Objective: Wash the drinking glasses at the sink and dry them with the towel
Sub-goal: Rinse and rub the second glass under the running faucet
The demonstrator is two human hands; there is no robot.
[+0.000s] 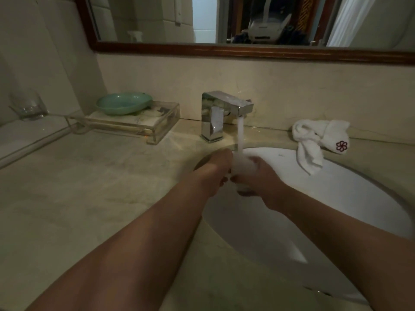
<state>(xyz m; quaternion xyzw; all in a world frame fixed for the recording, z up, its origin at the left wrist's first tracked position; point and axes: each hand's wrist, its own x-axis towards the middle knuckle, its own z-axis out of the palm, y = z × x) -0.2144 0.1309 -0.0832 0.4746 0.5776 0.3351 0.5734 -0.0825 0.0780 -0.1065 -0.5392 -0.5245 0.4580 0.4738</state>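
Glass (243,173), blurred by water, sits between both hands over the sink (336,198): the left hand (219,169) and right hand (261,178) are closed around it from either side, under the stream from the chrome faucet (221,115). A white towel (318,136) lies on the tabletop (78,187) to the right, one end hanging over the sink rim. Far left, a second glass (28,105) stands on a shelf, near a green dish (123,103) on a clear tray (157,122).
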